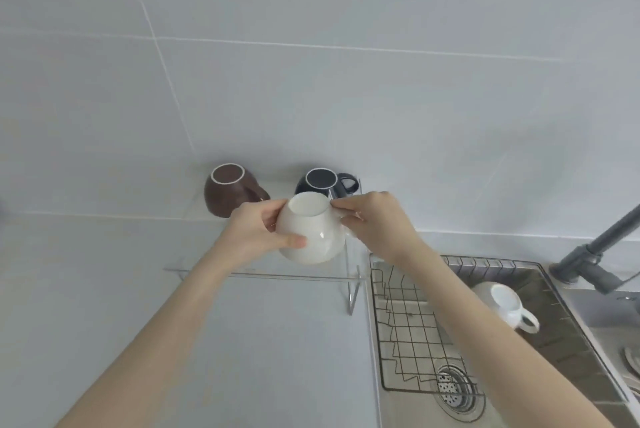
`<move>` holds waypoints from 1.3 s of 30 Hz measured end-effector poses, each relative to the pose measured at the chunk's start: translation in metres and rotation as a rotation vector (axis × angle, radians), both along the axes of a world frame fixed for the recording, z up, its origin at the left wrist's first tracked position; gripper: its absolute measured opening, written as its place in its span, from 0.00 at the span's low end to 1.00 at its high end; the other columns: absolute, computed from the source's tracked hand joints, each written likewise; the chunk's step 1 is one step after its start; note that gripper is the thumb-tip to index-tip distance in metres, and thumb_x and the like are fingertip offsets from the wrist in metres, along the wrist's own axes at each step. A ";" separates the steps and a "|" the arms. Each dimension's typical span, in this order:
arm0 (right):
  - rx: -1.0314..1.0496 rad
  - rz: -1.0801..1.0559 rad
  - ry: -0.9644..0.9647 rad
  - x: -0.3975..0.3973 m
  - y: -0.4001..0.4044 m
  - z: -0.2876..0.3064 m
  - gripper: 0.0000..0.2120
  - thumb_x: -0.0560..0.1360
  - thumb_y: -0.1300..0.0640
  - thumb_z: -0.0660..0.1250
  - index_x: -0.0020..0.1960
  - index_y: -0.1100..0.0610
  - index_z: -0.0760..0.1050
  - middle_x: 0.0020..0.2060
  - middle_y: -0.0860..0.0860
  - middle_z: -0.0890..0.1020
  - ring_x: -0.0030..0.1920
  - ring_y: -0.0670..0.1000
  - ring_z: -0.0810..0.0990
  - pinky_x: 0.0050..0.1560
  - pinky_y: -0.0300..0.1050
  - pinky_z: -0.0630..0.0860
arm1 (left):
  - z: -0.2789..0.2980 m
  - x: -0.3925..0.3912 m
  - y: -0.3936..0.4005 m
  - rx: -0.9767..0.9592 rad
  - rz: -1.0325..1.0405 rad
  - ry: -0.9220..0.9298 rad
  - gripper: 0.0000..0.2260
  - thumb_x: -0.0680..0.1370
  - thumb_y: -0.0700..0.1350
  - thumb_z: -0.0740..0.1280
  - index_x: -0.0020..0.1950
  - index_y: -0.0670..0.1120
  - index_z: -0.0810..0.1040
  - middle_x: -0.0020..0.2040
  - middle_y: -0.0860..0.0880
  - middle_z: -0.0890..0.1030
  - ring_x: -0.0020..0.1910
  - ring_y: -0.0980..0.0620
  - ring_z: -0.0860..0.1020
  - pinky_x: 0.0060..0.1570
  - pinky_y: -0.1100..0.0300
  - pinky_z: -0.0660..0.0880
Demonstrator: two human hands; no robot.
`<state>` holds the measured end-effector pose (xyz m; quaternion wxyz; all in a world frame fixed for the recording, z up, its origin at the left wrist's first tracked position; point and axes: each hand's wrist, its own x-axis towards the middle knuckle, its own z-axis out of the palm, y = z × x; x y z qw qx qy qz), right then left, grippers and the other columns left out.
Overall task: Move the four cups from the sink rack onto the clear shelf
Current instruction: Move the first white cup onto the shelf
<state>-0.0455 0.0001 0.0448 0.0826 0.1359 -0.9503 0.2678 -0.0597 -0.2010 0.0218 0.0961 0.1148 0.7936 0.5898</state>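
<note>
I hold a cream cup upside down over the clear shelf. My left hand wraps its left side, thumb across the front. My right hand pinches its handle from the right. At the back of the shelf stand two upturned cups: a brown cup on the left and a dark blue cup on the right. One white cup lies on its side in the wire sink rack, handle toward me.
The sink with its round drain strainer lies under the rack. A grey faucet rises at the right edge. White tiled wall stands behind the shelf; white counter spreads to the left and front.
</note>
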 end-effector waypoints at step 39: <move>-0.573 -0.011 -0.301 -0.014 -0.113 -0.050 0.20 0.71 0.58 0.69 0.63 0.54 0.72 0.53 0.50 0.80 0.54 0.44 0.77 0.57 0.39 0.72 | 0.006 -0.018 -0.093 -0.574 0.053 0.218 0.42 0.63 0.49 0.76 0.73 0.51 0.59 0.69 0.57 0.65 0.71 0.53 0.63 0.62 0.69 0.58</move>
